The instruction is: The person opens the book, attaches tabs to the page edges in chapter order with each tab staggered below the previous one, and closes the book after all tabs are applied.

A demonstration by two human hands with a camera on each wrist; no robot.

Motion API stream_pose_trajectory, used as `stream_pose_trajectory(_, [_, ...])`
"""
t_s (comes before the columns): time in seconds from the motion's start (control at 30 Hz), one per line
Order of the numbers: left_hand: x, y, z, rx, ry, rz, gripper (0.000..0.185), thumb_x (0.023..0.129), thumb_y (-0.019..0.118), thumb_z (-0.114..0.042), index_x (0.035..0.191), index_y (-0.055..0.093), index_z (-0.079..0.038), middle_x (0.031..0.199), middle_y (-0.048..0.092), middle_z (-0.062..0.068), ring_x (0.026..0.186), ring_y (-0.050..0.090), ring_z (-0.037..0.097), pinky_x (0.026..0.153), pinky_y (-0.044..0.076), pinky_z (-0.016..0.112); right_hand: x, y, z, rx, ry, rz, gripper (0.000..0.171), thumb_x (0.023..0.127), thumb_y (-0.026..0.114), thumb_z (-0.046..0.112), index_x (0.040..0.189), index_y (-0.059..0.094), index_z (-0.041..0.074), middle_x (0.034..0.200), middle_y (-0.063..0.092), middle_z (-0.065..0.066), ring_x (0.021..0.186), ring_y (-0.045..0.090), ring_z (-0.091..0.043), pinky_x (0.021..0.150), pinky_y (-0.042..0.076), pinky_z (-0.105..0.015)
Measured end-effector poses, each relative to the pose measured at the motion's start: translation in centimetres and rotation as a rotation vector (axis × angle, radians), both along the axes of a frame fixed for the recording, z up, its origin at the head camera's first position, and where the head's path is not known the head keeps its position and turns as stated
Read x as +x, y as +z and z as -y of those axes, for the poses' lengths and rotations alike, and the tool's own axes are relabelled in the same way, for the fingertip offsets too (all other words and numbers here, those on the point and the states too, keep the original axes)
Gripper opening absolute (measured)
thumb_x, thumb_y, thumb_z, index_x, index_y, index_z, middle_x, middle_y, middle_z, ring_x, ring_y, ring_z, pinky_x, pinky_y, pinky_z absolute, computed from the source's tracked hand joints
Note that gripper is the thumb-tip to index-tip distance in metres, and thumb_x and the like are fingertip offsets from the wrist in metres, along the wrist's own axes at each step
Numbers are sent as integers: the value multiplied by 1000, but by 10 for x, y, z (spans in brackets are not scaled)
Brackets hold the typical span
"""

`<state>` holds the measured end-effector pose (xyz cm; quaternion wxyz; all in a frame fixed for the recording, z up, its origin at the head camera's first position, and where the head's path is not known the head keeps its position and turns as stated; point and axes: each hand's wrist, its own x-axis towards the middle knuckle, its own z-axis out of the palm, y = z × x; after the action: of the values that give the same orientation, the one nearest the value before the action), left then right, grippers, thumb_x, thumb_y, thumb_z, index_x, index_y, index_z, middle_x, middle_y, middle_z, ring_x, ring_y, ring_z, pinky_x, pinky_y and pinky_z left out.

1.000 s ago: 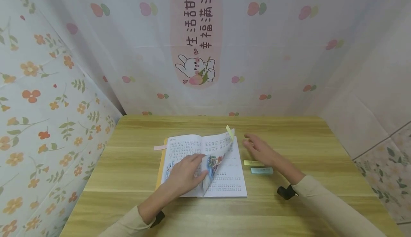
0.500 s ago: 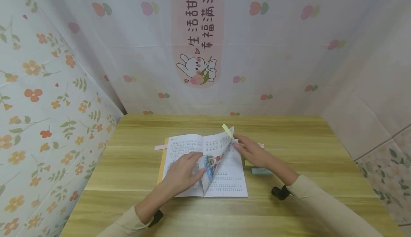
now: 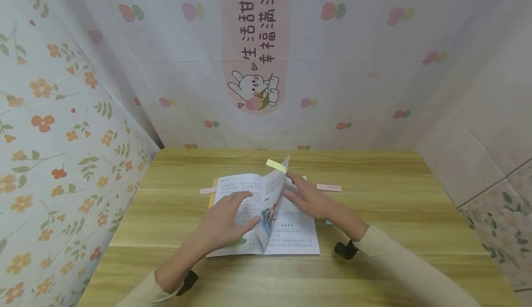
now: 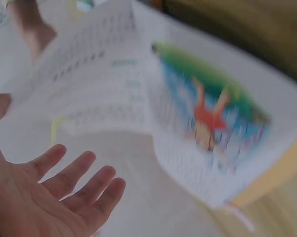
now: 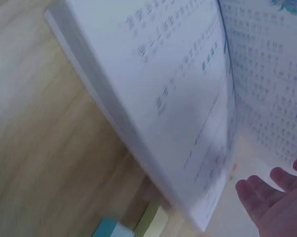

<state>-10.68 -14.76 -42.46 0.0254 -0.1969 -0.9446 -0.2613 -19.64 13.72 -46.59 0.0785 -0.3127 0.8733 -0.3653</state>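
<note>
An open book (image 3: 291,233) lies on the wooden table (image 3: 374,173). One page (image 3: 274,191) stands lifted near the spine, with a yellow tab (image 3: 276,165) at its top and a colour picture (image 4: 207,116) on its underside. My left hand (image 3: 230,217) lies open over the left page, its fingertips at the lifted page's lower edge; the blurred left wrist view shows its fingers (image 4: 76,175) straight. My right hand (image 3: 309,200) rests open on the right page, its fingers (image 5: 274,195) against the lifted page.
A pink tab (image 3: 207,190) sticks out at the book's left edge. A pink strip (image 3: 329,187) lies on the table right of the book. Blue (image 5: 107,229) and yellow-green (image 5: 153,221) note pads sit beside the book's right edge. Patterned walls enclose the table on three sides.
My right hand moved left from the table onto the right page and against the lifted page. The page and its yellow tab swung up and left. My left hand shifted slightly left.
</note>
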Motion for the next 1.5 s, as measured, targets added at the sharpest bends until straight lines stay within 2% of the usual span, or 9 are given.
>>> stream_pose_trajectory(0.07, [-1, 7, 7, 36, 17, 20, 66, 96, 63, -54, 144, 53, -10, 144, 55, 8, 129, 53, 32, 103, 44, 53, 2, -1, 3, -5, 7, 6, 65, 109, 47, 38, 161, 23, 8, 162, 29, -14, 149, 25, -30, 116, 25, -52])
stream_pose_trajectory(0.2, [-6, 15, 20, 82, 33, 9, 62, 101, 57, -51, 146, 50, -9, 146, 53, 9, 131, 51, 35, 104, 41, 57, 7, -5, 10, 17, 22, 10, 65, 109, 47, 35, 160, 22, 5, 162, 28, -14, 149, 25, -30, 117, 24, -51])
stream_pose_trajectory(0.33, [-9, 19, 27, 75, 38, -10, 63, 103, 52, -53, 147, 49, -8, 147, 52, 11, 129, 52, 37, 103, 41, 59, 14, -7, 20, 41, 33, 7, 69, 108, 44, 44, 161, 21, 5, 164, 26, -13, 149, 24, -27, 117, 24, -47])
stream_pose_trajectory(0.43, [-12, 22, 29, 78, 41, -27, 63, 103, 53, -51, 147, 49, -6, 146, 53, 14, 130, 52, 38, 103, 41, 59, 21, -7, 29, 45, 52, 9, 71, 108, 42, 49, 162, 20, 9, 164, 26, -9, 150, 23, -22, 118, 23, -43])
stream_pose_trajectory(0.6, [-19, 32, 39, 84, 84, -50, 64, 104, 54, -47, 149, 44, -3, 148, 50, 18, 134, 47, 40, 105, 39, 60, 29, -6, 43, 49, 103, 3, 74, 106, 43, 53, 163, 17, 13, 165, 24, -7, 150, 21, -21, 118, 23, -44])
stream_pose_trajectory(0.83, [-24, 44, 61, 74, 135, -59, 73, 105, 51, -48, 154, 32, 2, 153, 40, 23, 140, 37, 43, 110, 30, 61, 37, -6, 57, 88, 159, -18, 77, 106, 41, 55, 163, 15, 11, 166, 21, -7, 151, 17, -17, 118, 22, -39])
stream_pose_trajectory(1.07, [-24, 43, 72, 77, 144, -104, 73, 104, 55, -43, 154, 29, 3, 154, 37, 25, 139, 34, 46, 108, 30, 63, 49, -10, 68, 168, 222, -51, 71, 107, 43, 51, 163, 20, 14, 168, 15, -9, 152, 15, -21, 118, 21, -41])
stream_pose_trajectory(1.27, [-25, 38, 72, 52, 138, -131, 73, 100, 64, -38, 151, 34, 4, 154, 37, 25, 140, 33, 47, 110, 28, 64, 56, -17, 73, 261, 279, -153, 67, 105, 51, 46, 159, 32, 9, 165, 21, -14, 150, 21, -27, 117, 24, -41])
stream_pose_trajectory(1.5, [-23, 31, 64, -7, 90, -169, 64, 93, 72, -26, 143, 46, 4, 150, 40, 29, 137, 37, 49, 108, 31, 65, 55, -18, 71, 391, 364, -220, 58, 102, 60, 38, 153, 46, 12, 161, 33, -12, 148, 25, -36, 117, 25, -45])
